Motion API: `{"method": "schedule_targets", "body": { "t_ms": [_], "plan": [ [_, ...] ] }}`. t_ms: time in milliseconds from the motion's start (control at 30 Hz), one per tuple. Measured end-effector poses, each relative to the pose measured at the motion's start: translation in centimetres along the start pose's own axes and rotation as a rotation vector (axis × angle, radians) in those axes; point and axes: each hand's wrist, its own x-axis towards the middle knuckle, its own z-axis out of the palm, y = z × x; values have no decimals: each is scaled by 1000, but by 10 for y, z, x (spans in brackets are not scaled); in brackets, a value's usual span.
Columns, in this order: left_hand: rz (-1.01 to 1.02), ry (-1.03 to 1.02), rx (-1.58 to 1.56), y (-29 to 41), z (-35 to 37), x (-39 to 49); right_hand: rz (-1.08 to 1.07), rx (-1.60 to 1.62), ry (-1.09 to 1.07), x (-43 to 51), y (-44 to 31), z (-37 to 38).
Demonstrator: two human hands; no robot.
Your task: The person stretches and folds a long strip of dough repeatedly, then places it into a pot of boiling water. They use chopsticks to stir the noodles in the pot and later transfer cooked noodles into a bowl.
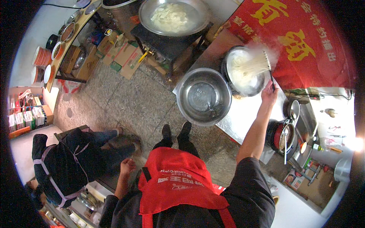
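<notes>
My right hand [269,92] grips the dark end of long chopsticks [269,62]. Pale noodles [255,67] hang in a thick bundle from the sticks over a steaming round pot [258,89] on the steel worktop. Their lower ends trail into the pot. Beside it, close to the worktop's edge, sits a wide stainless-steel basin [184,98] with what looks like a little clear liquid at the bottom. Low at my side, my left hand [128,166] has loosely curled fingers. No object shows in it, but the palm is hidden.
Ahead, a large wok [145,20] of pale, flat pieces rests on a black stove [155,37]. A person [65,165] in dark clothes bends over at left. Bowls [42,55] line a shelf. A red banner [308,65] hangs beyond the pot; a small pan [289,131] stands right.
</notes>
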Motion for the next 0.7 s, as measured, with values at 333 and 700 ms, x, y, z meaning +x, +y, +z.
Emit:
{"method": "schedule_targets", "body": {
  "t_ms": [333, 700],
  "plan": [
    [64, -31, -53, -23, -12, 14, -292, -659, -72, -25, 27, 12],
    [48, -192, -90, -41, -7, 61, -530, -1587, -397, -167, 1, 94]
  ]
}}
